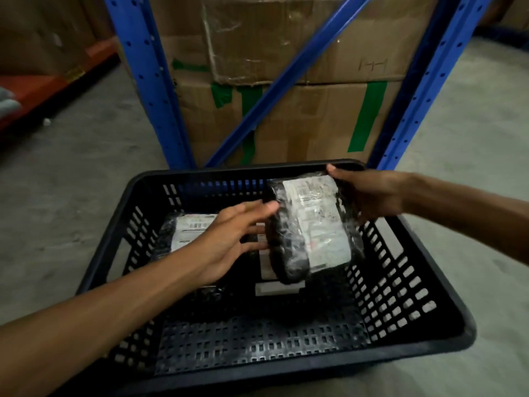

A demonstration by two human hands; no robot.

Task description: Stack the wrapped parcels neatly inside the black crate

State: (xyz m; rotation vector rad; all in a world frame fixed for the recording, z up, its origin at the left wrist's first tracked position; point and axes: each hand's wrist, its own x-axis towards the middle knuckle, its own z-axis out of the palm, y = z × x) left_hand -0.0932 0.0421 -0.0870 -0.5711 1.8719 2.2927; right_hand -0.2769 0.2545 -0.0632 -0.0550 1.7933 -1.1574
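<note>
A black perforated plastic crate sits on the floor in front of me. Over its far right part I hold a black plastic-wrapped parcel with a white shipping label, tilted. My right hand grips its far right edge, thumb on top. My left hand touches its left side with fingers spread. A second labelled black parcel lies on the crate floor at the left, partly hidden by my left hand. Another white label shows beneath the held parcel.
Blue metal shelving uprights and a diagonal brace stand just behind the crate. Large cardboard boxes with green tape fill the rack. An orange shelf beam runs along the left. Grey concrete floor surrounds the crate.
</note>
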